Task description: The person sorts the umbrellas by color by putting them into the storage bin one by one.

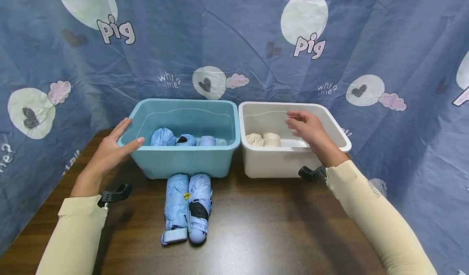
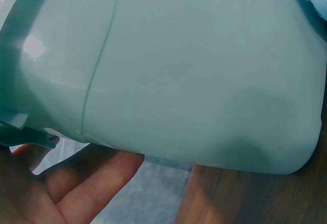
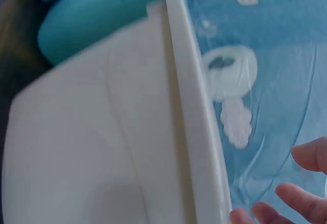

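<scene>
My left hand (image 1: 111, 146) is at the left rim of a teal bin (image 1: 179, 161), thumb stretched across the near corner. In the left wrist view its fingers (image 2: 102, 183) lie against the bin's outer wall. My right hand (image 1: 309, 130) hovers over a white bin (image 1: 278, 165), fingers loosely bent and holding nothing. Several blue rolled bundles (image 1: 163, 137) sit in the teal bin. Two cream bundles (image 1: 271, 139) sit in the white one. Before the teal bin lie two folded blue umbrellas (image 1: 177, 201), side by side, the right one (image 1: 200, 205) with a black patch.
Both bins stand side by side on a dark brown wooden table (image 1: 256, 226). Behind them hangs a blue printed curtain (image 1: 227, 34), close to their back rims. Black wrist mounts (image 1: 117, 193) stick out from both cream sleeves (image 1: 73, 234).
</scene>
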`<state>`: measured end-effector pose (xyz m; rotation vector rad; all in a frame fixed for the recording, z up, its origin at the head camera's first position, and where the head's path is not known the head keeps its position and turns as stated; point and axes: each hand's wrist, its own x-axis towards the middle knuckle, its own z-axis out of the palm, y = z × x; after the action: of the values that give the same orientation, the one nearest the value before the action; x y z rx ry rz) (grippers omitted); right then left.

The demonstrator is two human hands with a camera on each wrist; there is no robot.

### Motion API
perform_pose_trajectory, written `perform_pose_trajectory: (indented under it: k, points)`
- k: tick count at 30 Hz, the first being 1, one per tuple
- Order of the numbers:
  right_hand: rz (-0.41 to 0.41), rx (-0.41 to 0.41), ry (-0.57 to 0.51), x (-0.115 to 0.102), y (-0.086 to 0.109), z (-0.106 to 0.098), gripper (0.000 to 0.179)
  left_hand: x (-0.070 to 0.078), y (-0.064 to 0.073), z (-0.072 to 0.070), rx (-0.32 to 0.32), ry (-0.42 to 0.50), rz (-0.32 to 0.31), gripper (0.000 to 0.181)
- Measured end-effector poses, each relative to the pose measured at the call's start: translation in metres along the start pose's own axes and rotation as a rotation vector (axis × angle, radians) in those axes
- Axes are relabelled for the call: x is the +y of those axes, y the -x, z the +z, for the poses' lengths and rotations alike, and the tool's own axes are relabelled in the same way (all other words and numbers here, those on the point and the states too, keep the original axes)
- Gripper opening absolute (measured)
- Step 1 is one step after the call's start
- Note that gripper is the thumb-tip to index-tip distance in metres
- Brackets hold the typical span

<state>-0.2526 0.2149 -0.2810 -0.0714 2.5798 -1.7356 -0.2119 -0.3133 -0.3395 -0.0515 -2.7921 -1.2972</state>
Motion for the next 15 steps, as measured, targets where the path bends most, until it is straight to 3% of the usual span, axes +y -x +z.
perform_pose_trajectory:
  k: [15]
  points:
    - [-0.186,-0.106,-0.051,-0.011,0.054,0.036,0.039,-0.001,0.002,0.001,0.005,0.028,0.01,0.087]
